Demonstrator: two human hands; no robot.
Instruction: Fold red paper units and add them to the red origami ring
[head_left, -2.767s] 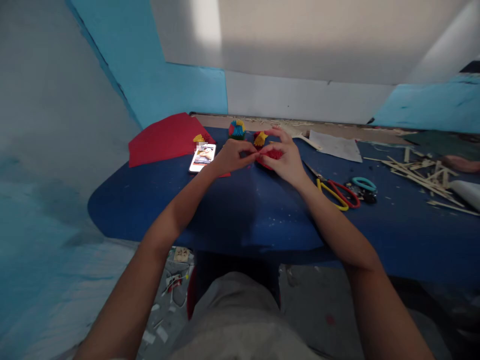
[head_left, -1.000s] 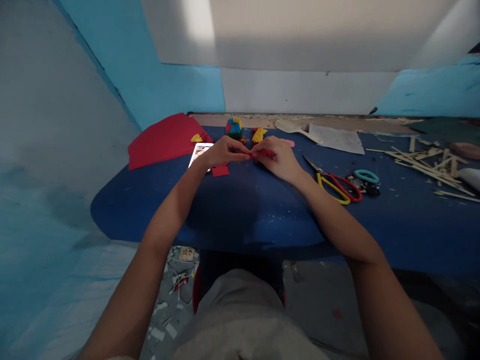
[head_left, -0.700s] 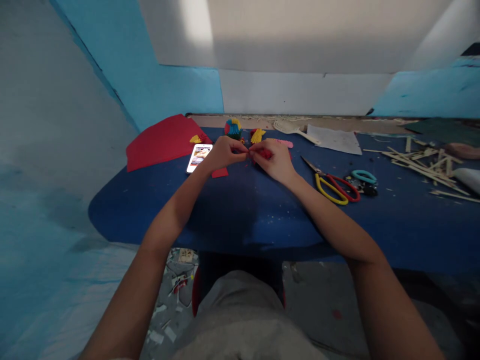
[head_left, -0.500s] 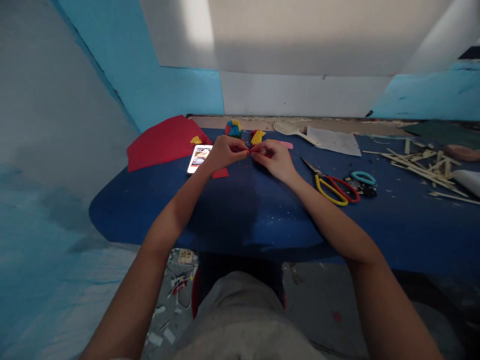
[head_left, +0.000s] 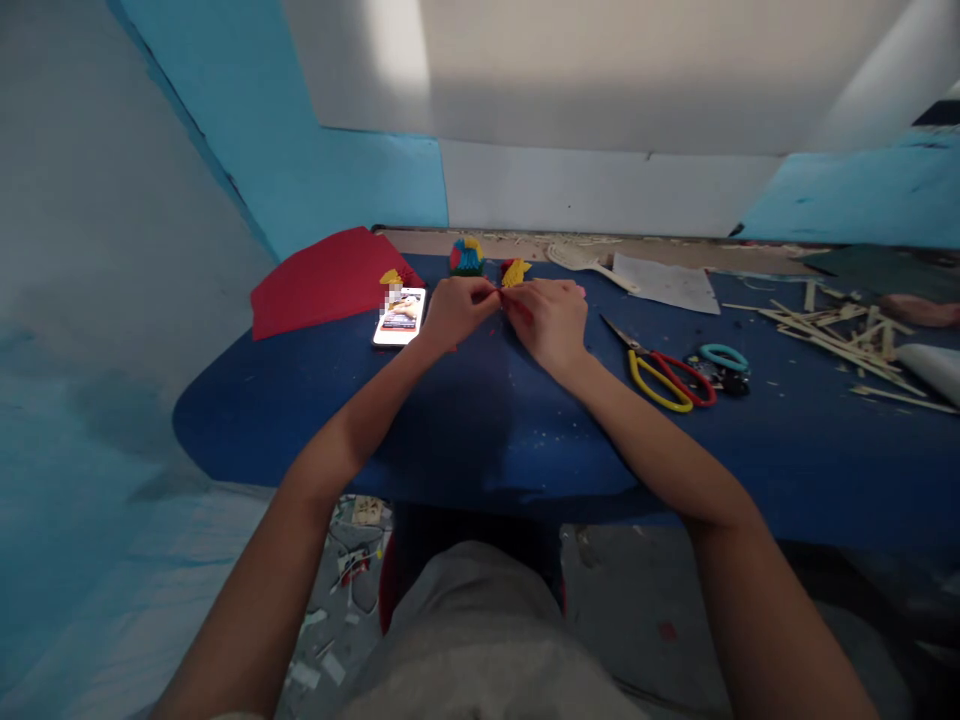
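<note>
My left hand [head_left: 463, 308] pinches one side of a small red piece of paper [head_left: 501, 292] above the table. Meeting it from the other side, my right hand [head_left: 551, 320] is closed on the same piece, its fingers curled inward. Most of the paper is hidden by the fingers. Just left of my left hand lies a lit phone [head_left: 401, 325]. Beyond the hands stand a round blue, yellow and red folded-paper piece [head_left: 468, 257] and a smaller yellow and red one [head_left: 515, 271].
A large red sheet [head_left: 322, 285] lies at the left of the blue table [head_left: 270, 410]. To the right are scissors [head_left: 667, 378] with yellow and red handles, a turquoise-handled tool [head_left: 725, 358], a white brush [head_left: 589, 264], white paper [head_left: 667, 282] and scattered thin sticks [head_left: 855, 335].
My right hand has turned, showing more of its back, and its fingers are lower. My left hand has dropped slightly, covering most of the red slip beside the phone.
</note>
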